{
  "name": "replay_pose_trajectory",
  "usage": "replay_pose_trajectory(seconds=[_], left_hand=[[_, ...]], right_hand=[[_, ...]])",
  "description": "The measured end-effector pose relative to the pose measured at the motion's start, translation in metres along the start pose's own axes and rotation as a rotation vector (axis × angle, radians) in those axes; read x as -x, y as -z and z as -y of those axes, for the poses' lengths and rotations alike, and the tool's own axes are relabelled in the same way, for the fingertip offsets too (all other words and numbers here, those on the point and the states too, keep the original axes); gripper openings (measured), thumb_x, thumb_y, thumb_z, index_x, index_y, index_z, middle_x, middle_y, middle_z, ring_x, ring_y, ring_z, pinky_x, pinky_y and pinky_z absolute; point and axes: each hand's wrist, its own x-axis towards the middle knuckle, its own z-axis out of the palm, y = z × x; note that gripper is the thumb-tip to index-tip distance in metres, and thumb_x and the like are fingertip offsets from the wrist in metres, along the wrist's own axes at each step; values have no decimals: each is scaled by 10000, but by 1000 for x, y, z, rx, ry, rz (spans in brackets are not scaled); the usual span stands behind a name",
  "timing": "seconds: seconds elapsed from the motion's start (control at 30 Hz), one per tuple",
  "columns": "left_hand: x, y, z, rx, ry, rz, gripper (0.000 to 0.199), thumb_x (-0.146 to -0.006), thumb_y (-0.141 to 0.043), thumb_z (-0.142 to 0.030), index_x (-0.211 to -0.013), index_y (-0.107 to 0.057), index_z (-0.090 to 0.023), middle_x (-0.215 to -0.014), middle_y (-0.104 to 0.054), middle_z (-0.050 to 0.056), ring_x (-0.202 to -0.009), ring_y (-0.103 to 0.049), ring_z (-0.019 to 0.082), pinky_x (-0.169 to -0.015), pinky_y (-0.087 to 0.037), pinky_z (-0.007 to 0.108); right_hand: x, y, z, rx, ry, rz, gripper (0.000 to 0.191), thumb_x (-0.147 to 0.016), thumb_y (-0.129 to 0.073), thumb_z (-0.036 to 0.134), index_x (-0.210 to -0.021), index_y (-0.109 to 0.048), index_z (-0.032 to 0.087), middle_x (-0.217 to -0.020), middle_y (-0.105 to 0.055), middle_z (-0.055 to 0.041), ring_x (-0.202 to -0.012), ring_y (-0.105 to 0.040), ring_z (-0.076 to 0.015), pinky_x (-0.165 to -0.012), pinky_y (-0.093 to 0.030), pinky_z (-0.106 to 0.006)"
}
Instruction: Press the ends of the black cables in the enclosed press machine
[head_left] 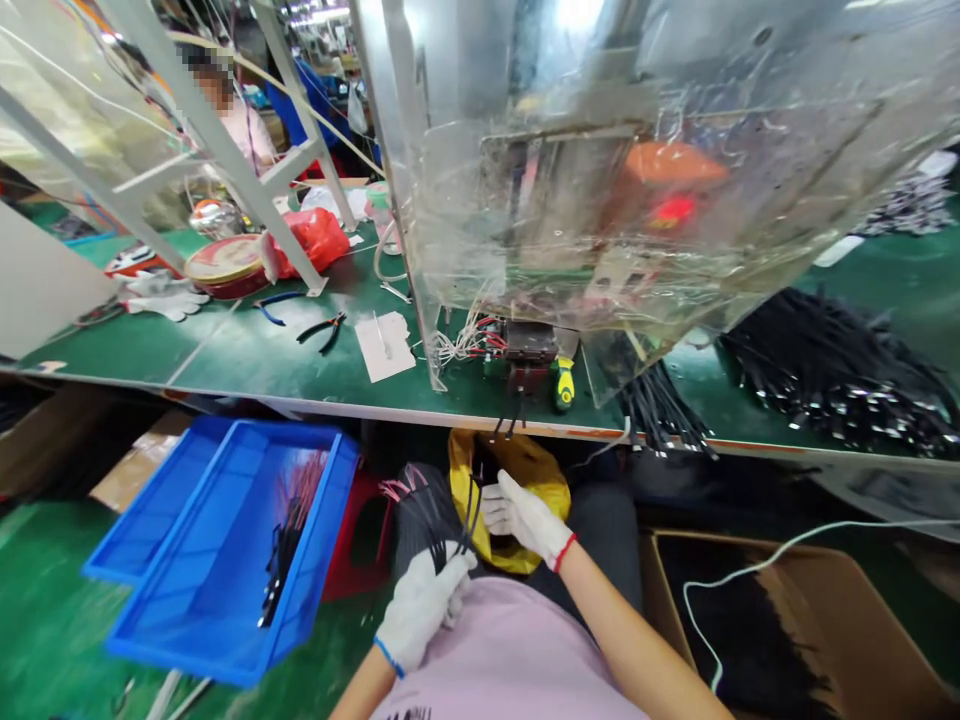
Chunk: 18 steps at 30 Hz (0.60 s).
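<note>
My left hand (pixel 424 605), in a white glove with a blue cuff, is closed around several black cables (pixel 427 505) with pinkish-red ends, over my lap. My right hand (pixel 525 515), in a white glove with a red cuff, is at the upper end of a black cable beside the bundle; its fingertips are too small to make out, so its hold is unclear. Beneath and behind the right hand, a yellow bag (pixel 551 475) lies open between my legs. Above it at the bench edge sits a dark device (pixel 529 342) with white and red wires.
Blue trays (pixel 217 560) stand at left, one holding cables. The green bench (pixel 300 375) carries pliers (pixel 322 330), a yellow screwdriver (pixel 564 385) and black cable piles (pixel 840 375). A clear plastic shield (pixel 525 230) hangs above. A cardboard box (pixel 847 620) is at right.
</note>
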Motion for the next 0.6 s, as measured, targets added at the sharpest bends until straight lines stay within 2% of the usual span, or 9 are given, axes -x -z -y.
replay_pose_trajectory(seconds=[0.07, 0.13, 0.2, 0.27, 0.47, 0.6], left_hand=[[1, 0, 0, -69, 23, -8, 228, -813, -534, -396, -812, -616, -184, -618, -566, -24, -460, -455, 83, -426, -361, 194], [1, 0, 2, -108, 46, -8, 214, -813, -533, -385, -781, -609, -187, -613, -571, -25, -455, -455, 81, -427, -359, 191], [0, 2, 4, -114, 52, 9, 223, -813, -536, -389, -764, -604, -183, -613, -574, -22, -460, -463, 79, -436, -362, 188], [-2, 4, 7, -93, 49, 31, 265, -815, -537, -422, -745, -594, -172, -592, -563, -21, -454, -464, 77, -436, -354, 188], [-5, 9, 17, 80, 46, 23, 323, -801, -548, -492, -755, -545, -172, -540, -518, -44, -398, -422, 66, -386, -276, 184], [-2, 5, 12, 29, 108, -26, 278, -819, -535, -447, -749, -551, -179, -529, -511, -47, -397, -415, 62, -390, -270, 177]], right_hand=[[0, -16, -5, -304, -49, 93, 364, -860, -555, 508, -842, -639, 155, -718, -679, -65, -581, -629, -147, -577, -510, -270], [-4, -20, -5, -464, -39, 50, 236, -837, -623, 394, -837, -632, 158, -693, -675, -40, -551, -622, -133, -537, -497, -243], [-10, -15, -4, -473, -32, -53, 168, -837, -624, 316, -790, -630, 154, -649, -662, -28, -517, -606, -118, -502, -477, -221], [-16, -9, -1, -463, -50, -120, 198, -866, -579, 297, -746, -628, 147, -629, -651, -33, -494, -588, -104, -486, -465, -208], [-39, -5, 3, -407, -32, -159, 248, -896, -518, 299, -724, -613, 147, -652, -647, -51, -507, -584, -100, -490, -463, -200], [-61, -10, 1, -284, -11, -248, 258, -901, -480, 290, -696, -574, 165, -586, -605, -26, -457, -547, -101, -478, -463, -214]])
